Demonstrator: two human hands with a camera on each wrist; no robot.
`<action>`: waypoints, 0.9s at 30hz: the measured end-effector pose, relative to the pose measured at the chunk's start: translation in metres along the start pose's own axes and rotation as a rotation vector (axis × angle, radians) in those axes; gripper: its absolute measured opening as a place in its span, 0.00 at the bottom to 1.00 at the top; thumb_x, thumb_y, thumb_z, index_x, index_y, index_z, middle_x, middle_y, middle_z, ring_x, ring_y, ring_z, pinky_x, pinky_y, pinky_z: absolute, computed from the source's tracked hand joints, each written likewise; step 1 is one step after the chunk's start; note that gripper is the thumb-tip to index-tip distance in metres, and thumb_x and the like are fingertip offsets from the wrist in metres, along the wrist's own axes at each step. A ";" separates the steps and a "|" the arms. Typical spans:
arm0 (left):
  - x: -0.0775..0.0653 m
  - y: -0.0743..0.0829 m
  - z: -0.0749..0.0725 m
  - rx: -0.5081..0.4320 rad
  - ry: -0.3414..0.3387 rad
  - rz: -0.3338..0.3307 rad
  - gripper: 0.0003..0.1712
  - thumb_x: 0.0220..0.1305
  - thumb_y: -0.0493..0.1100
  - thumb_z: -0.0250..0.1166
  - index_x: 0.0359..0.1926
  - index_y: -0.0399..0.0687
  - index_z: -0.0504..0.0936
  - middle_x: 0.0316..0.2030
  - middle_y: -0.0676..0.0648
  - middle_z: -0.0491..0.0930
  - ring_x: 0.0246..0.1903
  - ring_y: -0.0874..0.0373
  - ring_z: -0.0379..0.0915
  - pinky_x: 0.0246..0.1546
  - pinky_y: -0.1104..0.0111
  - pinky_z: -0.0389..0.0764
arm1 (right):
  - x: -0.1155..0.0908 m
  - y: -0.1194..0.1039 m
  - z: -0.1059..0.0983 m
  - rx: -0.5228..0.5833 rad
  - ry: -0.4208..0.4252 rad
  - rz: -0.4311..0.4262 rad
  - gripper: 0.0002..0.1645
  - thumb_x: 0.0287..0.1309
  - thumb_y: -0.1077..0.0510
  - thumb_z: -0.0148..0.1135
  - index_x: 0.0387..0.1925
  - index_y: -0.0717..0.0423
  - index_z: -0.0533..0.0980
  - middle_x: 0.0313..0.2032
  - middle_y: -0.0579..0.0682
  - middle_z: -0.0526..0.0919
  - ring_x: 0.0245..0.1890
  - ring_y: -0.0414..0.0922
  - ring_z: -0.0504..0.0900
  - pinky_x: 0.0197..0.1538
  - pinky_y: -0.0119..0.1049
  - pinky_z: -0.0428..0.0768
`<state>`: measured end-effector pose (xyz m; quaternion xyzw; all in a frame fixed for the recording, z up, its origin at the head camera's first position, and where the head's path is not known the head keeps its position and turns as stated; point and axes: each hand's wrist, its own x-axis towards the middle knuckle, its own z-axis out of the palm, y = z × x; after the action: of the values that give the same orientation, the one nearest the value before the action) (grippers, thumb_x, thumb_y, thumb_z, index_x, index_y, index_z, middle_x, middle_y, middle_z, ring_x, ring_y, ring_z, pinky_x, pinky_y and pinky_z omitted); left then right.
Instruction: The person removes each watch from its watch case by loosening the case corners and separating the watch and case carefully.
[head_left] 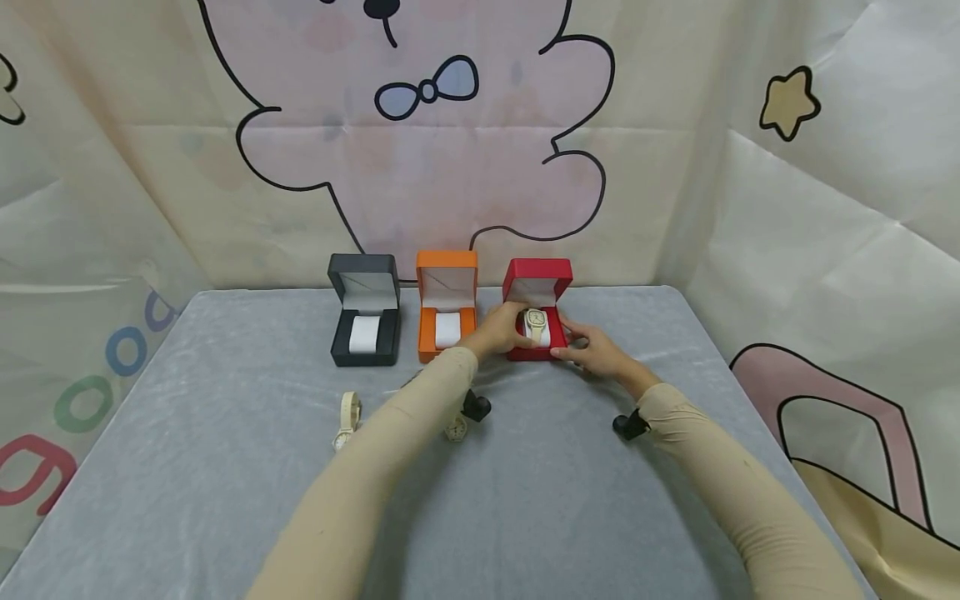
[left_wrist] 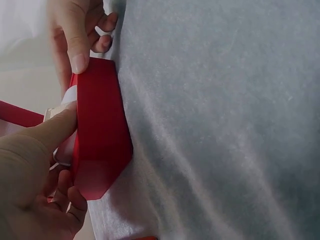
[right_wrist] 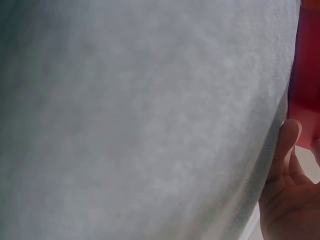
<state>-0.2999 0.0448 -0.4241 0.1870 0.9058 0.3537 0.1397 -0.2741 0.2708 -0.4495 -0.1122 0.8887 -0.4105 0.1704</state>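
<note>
A cream-strapped wristwatch (head_left: 536,320) sits round the white cushion inside an open red watch box (head_left: 540,353), its dial facing up. My left hand (head_left: 497,330) reaches in from the left and holds the watch on its cushion. In the left wrist view the thumb lies over the front of the cushion, with the outer fingers curled by the box's side; the index fingertip is hidden. The right hand (head_left: 595,350) grips the right side of the box, thumb (left_wrist: 79,61) at the front corner. Only the box's red side (right_wrist: 304,115) shows in the right wrist view.
Left of the red box stand an open orange watch box (head_left: 447,353) and an open dark grey one (head_left: 365,358), each with a white cushion. A cream watch (head_left: 348,417) lies on the grey cloth (head_left: 225,467). Another watch (head_left: 455,428) is partly covered by the left forearm.
</note>
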 end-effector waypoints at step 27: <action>0.002 -0.001 0.001 0.156 -0.039 0.035 0.42 0.64 0.50 0.72 0.75 0.49 0.66 0.68 0.47 0.73 0.66 0.50 0.65 0.74 0.56 0.63 | -0.008 -0.016 -0.002 0.008 -0.010 -0.010 0.48 0.67 0.55 0.65 0.79 0.59 0.50 0.53 0.68 0.75 0.35 0.50 0.77 0.28 0.37 0.78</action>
<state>-0.3018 0.0456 -0.4261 0.2199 0.9243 0.2805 0.1363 -0.2669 0.2644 -0.4343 -0.1181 0.8857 -0.4143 0.1731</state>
